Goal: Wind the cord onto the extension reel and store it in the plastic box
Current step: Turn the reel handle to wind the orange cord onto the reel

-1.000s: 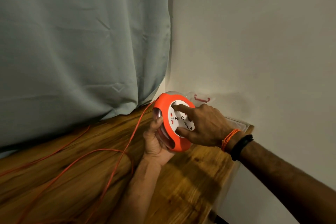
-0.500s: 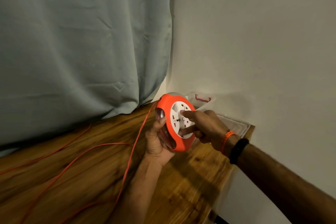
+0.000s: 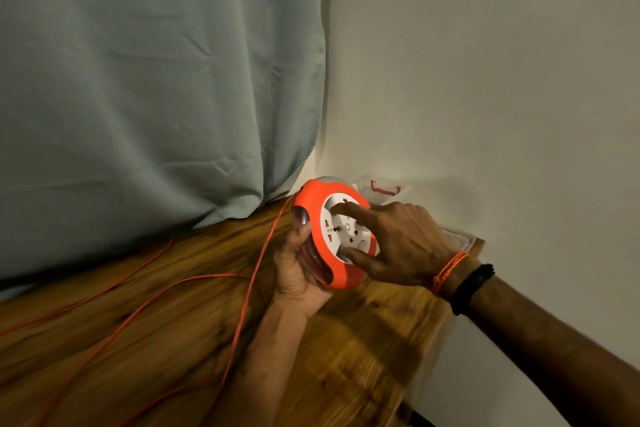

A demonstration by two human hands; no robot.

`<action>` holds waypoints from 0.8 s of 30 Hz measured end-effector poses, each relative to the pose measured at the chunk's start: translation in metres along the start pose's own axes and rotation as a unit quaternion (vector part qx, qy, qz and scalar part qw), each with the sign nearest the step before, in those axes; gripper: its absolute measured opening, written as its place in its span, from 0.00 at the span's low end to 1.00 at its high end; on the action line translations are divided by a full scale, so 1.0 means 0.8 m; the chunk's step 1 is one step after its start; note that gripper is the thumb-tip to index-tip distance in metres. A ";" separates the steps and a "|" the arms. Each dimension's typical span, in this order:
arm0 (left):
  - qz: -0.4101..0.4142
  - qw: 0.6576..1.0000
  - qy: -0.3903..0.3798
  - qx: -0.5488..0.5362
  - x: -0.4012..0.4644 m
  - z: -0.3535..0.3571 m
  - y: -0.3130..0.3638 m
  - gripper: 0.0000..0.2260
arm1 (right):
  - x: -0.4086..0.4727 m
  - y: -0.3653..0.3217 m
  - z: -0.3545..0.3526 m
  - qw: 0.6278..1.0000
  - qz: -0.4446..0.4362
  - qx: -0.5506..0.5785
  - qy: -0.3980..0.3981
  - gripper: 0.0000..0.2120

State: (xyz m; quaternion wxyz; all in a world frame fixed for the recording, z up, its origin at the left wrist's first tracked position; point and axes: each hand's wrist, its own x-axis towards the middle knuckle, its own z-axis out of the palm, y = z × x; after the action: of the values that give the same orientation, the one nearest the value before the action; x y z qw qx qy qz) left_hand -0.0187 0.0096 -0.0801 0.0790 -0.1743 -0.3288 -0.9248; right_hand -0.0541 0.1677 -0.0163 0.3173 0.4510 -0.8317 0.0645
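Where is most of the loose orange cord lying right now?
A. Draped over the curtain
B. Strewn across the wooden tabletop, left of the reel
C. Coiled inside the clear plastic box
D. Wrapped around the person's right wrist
B: the cord trails in loose loops over the wooden table, running up to the reel held in the left hand.

Wooden table (image 3: 363,340) under loose orange cord (image 3: 242,315)

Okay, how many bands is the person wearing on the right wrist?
2, both on the right wrist: a thin orange thread band nearer the hand, and a black strap band just behind it toward the forearm. The underside of the wrist is hidden, so more could be there.
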 end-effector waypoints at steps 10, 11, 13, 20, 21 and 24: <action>-0.008 1.000 0.001 0.008 0.000 0.003 -0.004 0.42 | 0.018 -0.030 0.010 0.900 0.341 0.272 0.018 0.26; -0.006 1.000 -0.005 0.015 -0.001 0.004 -0.005 0.38 | 0.022 -0.032 0.009 0.821 0.422 0.384 0.002 0.24; -0.008 1.000 -0.015 0.021 -0.003 0.005 -0.007 0.32 | 0.024 -0.033 0.005 0.693 0.508 0.511 -0.030 0.21; -0.023 1.000 -0.017 0.004 -0.001 0.001 -0.004 0.38 | 0.018 -0.026 -0.001 0.769 0.429 0.470 -0.065 0.19; -0.025 1.000 -0.010 0.004 -0.001 -0.001 -0.004 0.40 | 0.017 -0.026 -0.002 0.806 0.407 0.427 -0.049 0.18; -0.022 1.000 0.002 0.000 -0.002 -0.002 -0.002 0.41 | 0.010 -0.021 -0.002 0.921 0.322 0.218 0.003 0.21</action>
State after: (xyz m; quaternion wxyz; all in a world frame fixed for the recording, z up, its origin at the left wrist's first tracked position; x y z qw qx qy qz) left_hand -0.0184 0.0095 -0.0829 0.0595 -0.1650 -0.3327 -0.9266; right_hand -0.0428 0.1529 -0.0134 0.1758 0.2167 -0.8962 0.3448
